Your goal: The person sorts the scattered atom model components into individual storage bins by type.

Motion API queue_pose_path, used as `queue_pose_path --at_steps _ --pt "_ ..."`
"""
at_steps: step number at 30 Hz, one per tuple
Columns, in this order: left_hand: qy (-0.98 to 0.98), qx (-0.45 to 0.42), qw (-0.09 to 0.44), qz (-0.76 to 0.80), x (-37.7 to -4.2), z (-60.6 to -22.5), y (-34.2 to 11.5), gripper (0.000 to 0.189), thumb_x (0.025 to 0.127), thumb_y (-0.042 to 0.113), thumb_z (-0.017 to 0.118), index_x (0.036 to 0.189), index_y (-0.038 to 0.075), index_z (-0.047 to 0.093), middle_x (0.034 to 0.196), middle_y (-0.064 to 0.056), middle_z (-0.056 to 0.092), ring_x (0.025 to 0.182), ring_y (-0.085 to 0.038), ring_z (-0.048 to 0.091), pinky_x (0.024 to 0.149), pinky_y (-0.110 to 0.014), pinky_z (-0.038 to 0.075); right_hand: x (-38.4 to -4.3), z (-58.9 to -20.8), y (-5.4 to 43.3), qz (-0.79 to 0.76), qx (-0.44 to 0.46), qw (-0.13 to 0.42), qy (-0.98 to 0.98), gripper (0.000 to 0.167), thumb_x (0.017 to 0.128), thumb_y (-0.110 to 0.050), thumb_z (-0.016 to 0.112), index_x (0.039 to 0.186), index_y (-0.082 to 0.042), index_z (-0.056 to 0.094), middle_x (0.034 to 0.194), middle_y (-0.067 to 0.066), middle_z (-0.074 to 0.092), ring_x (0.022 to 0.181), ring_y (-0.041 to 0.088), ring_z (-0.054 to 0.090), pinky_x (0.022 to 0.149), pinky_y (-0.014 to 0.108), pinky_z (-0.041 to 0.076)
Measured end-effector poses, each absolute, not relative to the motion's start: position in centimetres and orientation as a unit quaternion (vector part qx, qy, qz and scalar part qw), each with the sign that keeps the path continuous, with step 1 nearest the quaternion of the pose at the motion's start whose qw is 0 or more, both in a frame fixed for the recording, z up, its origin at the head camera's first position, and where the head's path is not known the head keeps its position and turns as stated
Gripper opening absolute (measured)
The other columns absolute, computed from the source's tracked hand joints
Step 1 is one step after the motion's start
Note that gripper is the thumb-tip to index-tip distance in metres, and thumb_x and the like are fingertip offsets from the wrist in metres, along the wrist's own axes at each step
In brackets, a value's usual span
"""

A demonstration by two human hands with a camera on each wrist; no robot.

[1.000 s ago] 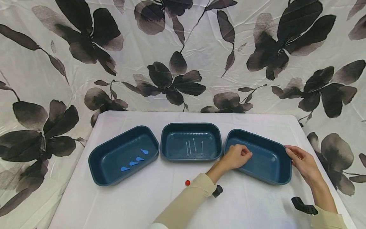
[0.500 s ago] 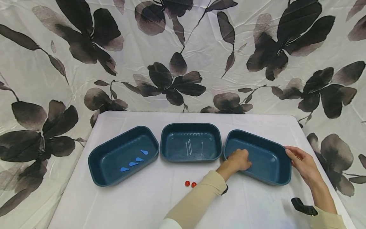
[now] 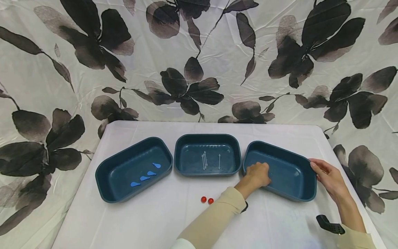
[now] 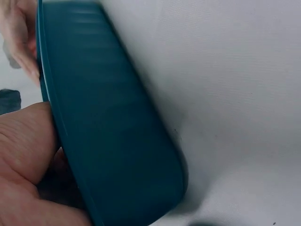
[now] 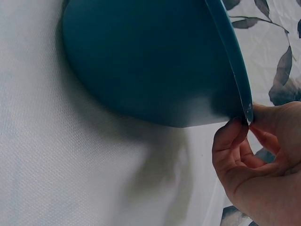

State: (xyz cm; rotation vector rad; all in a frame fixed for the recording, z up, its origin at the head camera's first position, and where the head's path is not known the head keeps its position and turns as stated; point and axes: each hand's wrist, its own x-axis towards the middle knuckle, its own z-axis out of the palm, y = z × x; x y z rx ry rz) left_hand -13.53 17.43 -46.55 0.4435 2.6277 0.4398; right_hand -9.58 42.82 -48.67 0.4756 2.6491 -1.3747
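Note:
My left hand (image 3: 257,174) reaches down into the right-hand dark teal tray (image 3: 292,162) over its near edge. Its fingers are curled downward and the fingertips are hidden behind the hand. In the left wrist view the thumb side of the left hand (image 4: 23,160) lies against the tray's rim, and I cannot tell whether the fingers hold anything. My right hand (image 3: 331,176) pinches the tray's right end, thumb and fingertips on either side of the rim, as the right wrist view shows. Two small red balls (image 3: 203,199) lie on the white table left of my left sleeve.
A middle teal tray (image 3: 207,137) holds several thin pale sticks with wider ends (image 3: 219,162). The left teal tray (image 3: 115,169) has several blue teardrop-shaped pieces (image 3: 151,173) in a slanted row. Behind the white table (image 3: 149,224) hangs a floral cloth (image 3: 230,69).
My left hand has lowered into the right tray, and the sleeve's shift uncovers a second red ball. One pale stick has slid left against the others. My right hand stays on the rim.

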Motion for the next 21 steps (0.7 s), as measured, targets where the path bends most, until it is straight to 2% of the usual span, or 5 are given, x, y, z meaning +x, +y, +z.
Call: queue_pose_path --at_steps 3,8,15,18,21 --pt "0.949 0.172 0.199 0.176 -13.5 -46.5 16.9 0.013 0.091 0.03 0.079 0.089 0.019 0.071 0.078 0.008 0.065 0.073 -0.01 0.058 0.068 -0.028 0.047 -9.6 -48.7 42.8 -0.455 0.158 0.059 0.874 0.067 0.106 -0.05 0.048 0.147 0.004 0.046 0.141 0.023 0.05 0.093 -0.01 0.047 0.071 0.008 0.047" --pt "0.94 0.184 0.176 0.227 -13.2 -46.3 16.2 0.02 0.097 0.027 0.073 0.08 0.017 0.07 0.069 0.008 0.061 0.064 -0.009 0.054 0.06 -0.026 0.042 -9.6 -48.7 42.8 -0.457 0.16 0.056 0.873 0.066 0.106 -0.051 0.05 0.145 0.002 0.049 0.137 0.017 0.052 0.094 -0.009 0.048 0.072 0.008 0.048" --pt "0.928 0.19 0.139 0.289 -12.6 -46.2 15.1 0.023 0.099 0.023 0.07 0.077 0.017 0.069 0.063 0.01 0.055 0.059 -0.007 0.05 0.057 -0.023 0.039 -9.6 -48.8 42.9 -0.46 0.162 0.059 0.871 0.067 0.105 -0.052 0.05 0.145 0.001 0.049 0.136 0.014 0.053 0.094 -0.008 0.049 0.072 0.009 0.048" --pt "0.922 0.189 0.116 0.316 -12.5 -46.3 14.6 0.018 0.098 0.022 0.07 0.081 0.017 0.071 0.065 0.011 0.056 0.06 -0.004 0.051 0.057 -0.022 0.039 -9.6 -48.8 42.9 -0.459 0.16 0.061 0.871 0.067 0.105 -0.052 0.05 0.145 0.001 0.049 0.135 0.013 0.053 0.095 -0.008 0.048 0.072 0.009 0.048" --pt "0.909 0.186 0.103 0.359 -12.4 -46.3 14.1 0.012 0.098 0.02 0.07 0.087 0.016 0.074 0.066 0.013 0.059 0.06 -0.001 0.052 0.056 -0.019 0.039 -9.6 -48.8 42.9 -0.454 0.161 0.065 0.874 0.067 0.105 -0.053 0.049 0.146 0.0 0.049 0.138 0.017 0.052 0.095 -0.008 0.048 0.072 0.009 0.047"
